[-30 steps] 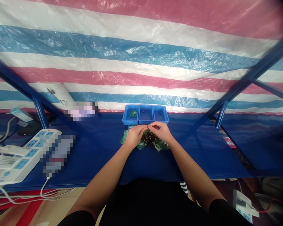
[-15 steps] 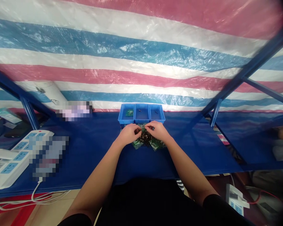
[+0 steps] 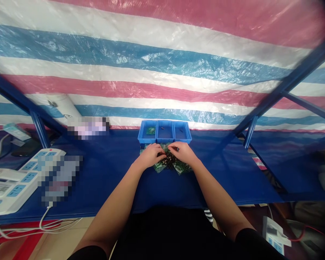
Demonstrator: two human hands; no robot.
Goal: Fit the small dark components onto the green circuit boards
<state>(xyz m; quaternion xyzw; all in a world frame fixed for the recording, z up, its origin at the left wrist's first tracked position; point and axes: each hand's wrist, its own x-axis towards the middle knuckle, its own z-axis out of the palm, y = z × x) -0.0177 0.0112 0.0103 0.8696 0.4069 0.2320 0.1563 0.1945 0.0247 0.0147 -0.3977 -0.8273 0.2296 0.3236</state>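
A heap of small green circuit boards and dark parts (image 3: pixel 168 163) lies on the blue tabletop (image 3: pixel 119 173), just in front of three small blue bins (image 3: pixel 164 131). My left hand (image 3: pixel 151 155) rests on the heap's left side with its fingers curled down into the pieces. My right hand (image 3: pixel 182 152) sits on the right side, fingers pinched together near the top of the heap. What each hand grips is too small to make out. The left bin holds a green board, and the other two each hold a small dark part.
White power strips (image 3: pixel 18 178) with cables lie at the left end of the table. A striped red, white and blue tarp (image 3: pixel 162 72) hangs behind. Blue frame posts (image 3: pixel 39 128) rise at both sides, one of them (image 3: pixel 250 133) on the right. Another power strip (image 3: pixel 276 233) lies on the floor at right.
Both hands came down from a raised pinch above the heap and now rest on it. The view shifted slightly.
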